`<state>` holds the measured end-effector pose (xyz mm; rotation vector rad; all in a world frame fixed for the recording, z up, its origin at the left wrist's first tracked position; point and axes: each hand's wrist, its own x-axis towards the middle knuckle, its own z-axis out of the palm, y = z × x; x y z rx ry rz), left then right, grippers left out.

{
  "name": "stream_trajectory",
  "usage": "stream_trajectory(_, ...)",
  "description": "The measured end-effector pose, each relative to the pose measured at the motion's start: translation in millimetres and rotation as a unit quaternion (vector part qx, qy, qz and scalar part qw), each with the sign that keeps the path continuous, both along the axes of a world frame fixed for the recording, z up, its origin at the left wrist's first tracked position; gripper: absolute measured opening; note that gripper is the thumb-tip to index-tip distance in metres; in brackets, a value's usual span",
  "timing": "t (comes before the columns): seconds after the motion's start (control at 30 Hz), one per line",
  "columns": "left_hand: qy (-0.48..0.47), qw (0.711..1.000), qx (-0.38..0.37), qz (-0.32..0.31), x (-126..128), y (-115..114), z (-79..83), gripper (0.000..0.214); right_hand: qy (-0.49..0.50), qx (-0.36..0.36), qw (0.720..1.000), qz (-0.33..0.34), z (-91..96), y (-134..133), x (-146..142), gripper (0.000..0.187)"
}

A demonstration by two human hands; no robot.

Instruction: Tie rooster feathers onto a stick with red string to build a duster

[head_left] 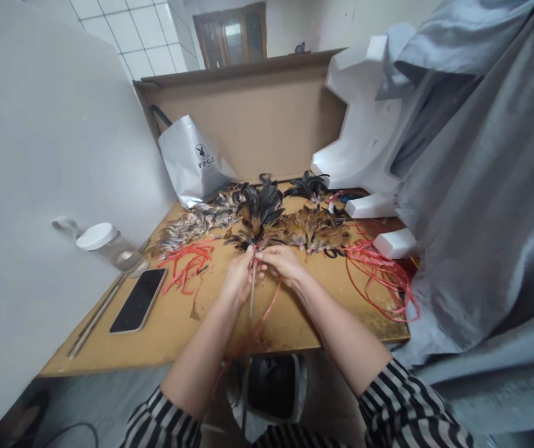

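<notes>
Both hands meet at the middle of the table, around the base of a bunch of feathers (261, 208) with dark plumes above and brown ones at the sides. My left hand (240, 274) is closed on a thin stick (252, 292) that points down toward me from the bunch. My right hand (283, 261) pinches red plastic string (271, 305) where the feathers join the stick; the string trails down over the table edge. Behind the hands lie brown feathers (317, 229), speckled feathers (192, 227) and black feathers (308, 185).
A phone (138, 300), thin sticks (96, 316) and a clear bottle with a white lid (108, 246) are at left. Red strips (187, 261) and a red string bundle (383, 280) flank the hands. Behind stand a silver bag (189, 162) and white foam (360, 124); grey cloth (490, 218) hangs right.
</notes>
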<state>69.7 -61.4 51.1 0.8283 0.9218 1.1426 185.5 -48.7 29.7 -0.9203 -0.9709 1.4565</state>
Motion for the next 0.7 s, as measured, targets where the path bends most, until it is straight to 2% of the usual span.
stream_trajectory(0.13, -0.038, 0.999, 0.0, -0.01, 0.6, -1.0, -1.7, 0.036, 0.009, 0.039, 0.998, 0.045, 0.1, -1.7, 0.7, 0.026)
stream_trajectory(0.23, -0.052, 0.999, 0.007, -0.013, 0.8, -2.0, -3.7, 0.036, -0.015, 0.053, 0.997, 0.053, 1.3, -1.2, 3.0, 0.027)
stream_trajectory(0.33, -0.056, 0.998, -0.01, -0.011, -1.2, 1.7, -6.1, 0.033, -0.074, 0.048, 0.996, 0.001, 0.9, 1.1, 3.3, 0.027)
stream_trajectory(0.4, -0.059, 0.998, -0.034, -0.015, -3.5, 6.2, -8.9, 0.027, -0.147, 0.048, 0.987, -0.045, -1.0, 3.4, 2.8, 0.025)
stream_trajectory(0.57, -0.078, 0.993, -0.087, -0.027, -7.6, 18.1, -18.3, 0.009, -0.331, 0.072, 0.93, -0.142, -6.2, 8.3, 4.4, 0.024)
stream_trajectory(0.63, -0.096, 0.99, -0.093, -0.034, -8.1, 21.9, -20.2, 0.004, -0.346, 0.07, 0.925, -0.141, -5.2, 8.7, 6.0, 0.026)
stream_trajectory(0.7, -0.125, 0.985, -0.11, -0.044, -9.7, 25.0, -19.6, 0.005, -0.344, 0.062, 0.93, -0.11, -2.4, 8.1, 7.8, 0.029)
